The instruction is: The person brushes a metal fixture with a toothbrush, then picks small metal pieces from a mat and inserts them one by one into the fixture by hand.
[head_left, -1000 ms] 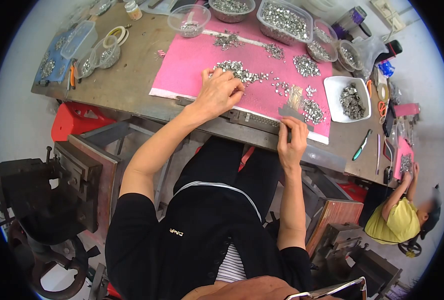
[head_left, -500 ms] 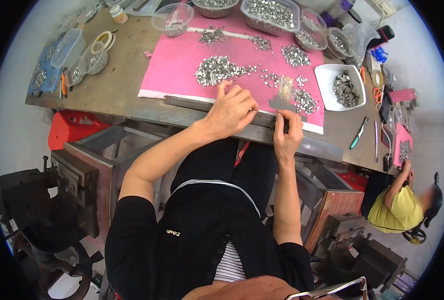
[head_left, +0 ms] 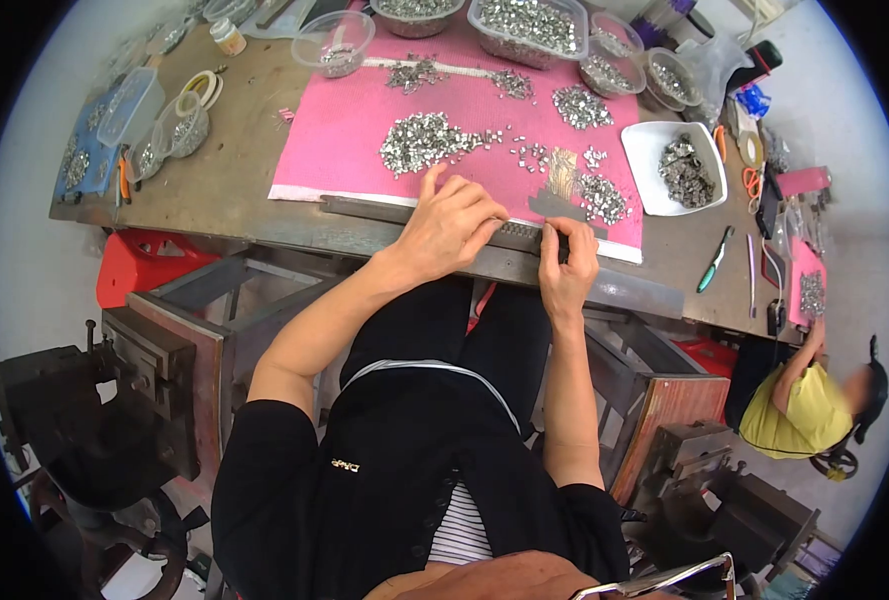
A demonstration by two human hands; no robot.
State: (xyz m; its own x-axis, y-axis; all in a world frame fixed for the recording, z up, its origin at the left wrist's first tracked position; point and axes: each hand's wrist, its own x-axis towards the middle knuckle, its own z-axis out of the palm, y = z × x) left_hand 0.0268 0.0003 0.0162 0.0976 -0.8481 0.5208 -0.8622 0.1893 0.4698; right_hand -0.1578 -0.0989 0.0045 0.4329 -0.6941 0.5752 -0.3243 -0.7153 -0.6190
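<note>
A long dark metal bar [head_left: 370, 209] lies along the table's front edge, with a row of small metal pieces [head_left: 521, 236] set side by side on it. My left hand [head_left: 453, 222] reaches over the bar with thumb and forefinger pinched at the left end of that row. Whatever is between those fingertips is too small to make out. At the row's right end, my right hand [head_left: 569, 258] is closed, thumb and fingers pressed at the bar; what it grips is hidden. Beyond the hands, loose silvery metal pieces [head_left: 425, 142] are heaped on a pink mat [head_left: 335, 130].
A white square tray [head_left: 645, 180] holding darker metal pieces stands right of the mat. Clear tubs [head_left: 335, 45] line the back. A green-handled brush-like tool [head_left: 715, 262] lies at right. Another person in a yellow shirt [head_left: 803, 405] sits far right. A red stool [head_left: 145, 265] is below left.
The whole view has shifted slightly. My left hand sits a little farther from my right, showing more of the row of pieces between them. Both hands stay at the bar.
</note>
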